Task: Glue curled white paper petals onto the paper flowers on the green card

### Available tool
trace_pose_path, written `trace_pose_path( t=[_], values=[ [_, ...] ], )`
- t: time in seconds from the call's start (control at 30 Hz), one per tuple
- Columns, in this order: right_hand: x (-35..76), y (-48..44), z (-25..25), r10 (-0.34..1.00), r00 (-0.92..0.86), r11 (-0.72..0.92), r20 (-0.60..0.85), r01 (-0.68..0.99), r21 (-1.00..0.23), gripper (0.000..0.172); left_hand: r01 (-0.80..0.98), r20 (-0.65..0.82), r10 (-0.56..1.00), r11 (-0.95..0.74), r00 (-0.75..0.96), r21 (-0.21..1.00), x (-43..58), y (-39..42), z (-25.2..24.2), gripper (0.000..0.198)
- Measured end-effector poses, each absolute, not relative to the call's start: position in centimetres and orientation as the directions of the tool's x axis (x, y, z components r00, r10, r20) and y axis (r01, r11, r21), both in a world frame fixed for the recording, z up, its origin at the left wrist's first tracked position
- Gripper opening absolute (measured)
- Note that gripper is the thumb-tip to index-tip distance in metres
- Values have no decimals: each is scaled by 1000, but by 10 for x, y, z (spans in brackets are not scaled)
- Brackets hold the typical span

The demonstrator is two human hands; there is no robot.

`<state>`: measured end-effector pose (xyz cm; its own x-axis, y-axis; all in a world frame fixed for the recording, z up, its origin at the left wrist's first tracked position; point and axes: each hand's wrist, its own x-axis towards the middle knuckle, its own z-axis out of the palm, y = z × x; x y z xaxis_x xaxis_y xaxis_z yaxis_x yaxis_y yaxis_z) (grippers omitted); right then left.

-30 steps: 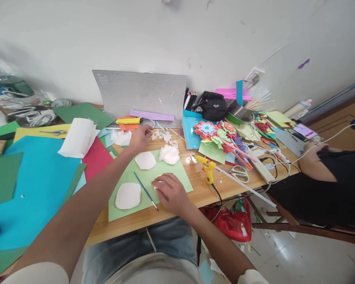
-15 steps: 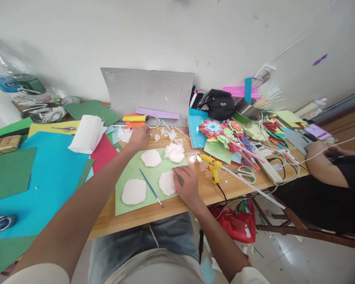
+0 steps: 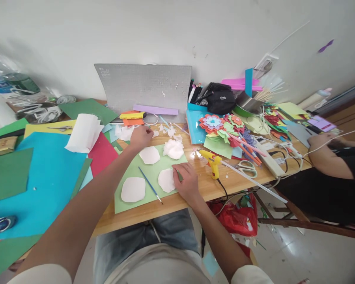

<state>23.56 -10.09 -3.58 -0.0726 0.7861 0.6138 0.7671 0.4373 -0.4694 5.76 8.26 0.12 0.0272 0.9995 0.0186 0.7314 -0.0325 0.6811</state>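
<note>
A light green sheet [image 3: 121, 173] lies before me with three flat, rough-edged white paper pieces: one upper left [image 3: 149, 155], one lower left [image 3: 133, 189] and one lower right [image 3: 166, 180]. A crumpled white tissue tuft [image 3: 173, 149] sits at the upper right. Between the pieces rests a thin blue paintbrush [image 3: 149, 184]. My right hand [image 3: 187, 180] touches the lower right piece's edge, thumb and forefinger apart. Beyond the sheet, my left hand [image 3: 141, 138] is closed in a pinch beside torn white tissue scraps [image 3: 168, 130]; what its fingertips hold is too small to make out.
To the right lie a yellow glue gun [image 3: 212, 163], scissors [image 3: 247, 169] and paper flowers [image 3: 212, 123]. At left are a tissue roll [image 3: 83, 133] and a blue sheet [image 3: 53, 169]. A grey cutting mat [image 3: 148, 86] leans on the wall. Another person's arm [image 3: 325, 156] is at far right.
My left hand has moved slightly right among the tissue scraps, its fingertips drawn together. My right hand stays at the lower right piece. The view has shifted a little.
</note>
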Motion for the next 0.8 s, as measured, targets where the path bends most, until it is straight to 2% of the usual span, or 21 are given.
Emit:
trace_pose_path(
  t=[0.1,0.23,0.37,0.43,0.57,0.67,0.8],
  values=[
    [236,-100,-37,791,-72,434,607,766,-475,19,565,-11,998,-23,57,824,48,80,8,15],
    [239,-100,-32,769,-26,440,639,745,-500,19,223,-124,982,89,146,971,37,61,22,20],
    [239,-96,-2,791,29,425,611,692,-584,19,40,-178,940,174,290,984,29,25,36,29],
    [236,-89,16,865,30,387,502,596,-703,21,-14,-215,911,234,353,972,27,6,40,34],
    [222,-72,36,973,-18,226,231,294,-929,24,-113,-274,878,342,392,933,29,-20,42,35],
    [213,-65,35,992,-33,123,120,117,-985,27,-151,-280,873,364,399,919,33,-28,40,31],
    [206,-65,30,997,22,75,77,94,-993,25,-136,-241,892,312,382,940,38,-33,37,28]
  ],
)
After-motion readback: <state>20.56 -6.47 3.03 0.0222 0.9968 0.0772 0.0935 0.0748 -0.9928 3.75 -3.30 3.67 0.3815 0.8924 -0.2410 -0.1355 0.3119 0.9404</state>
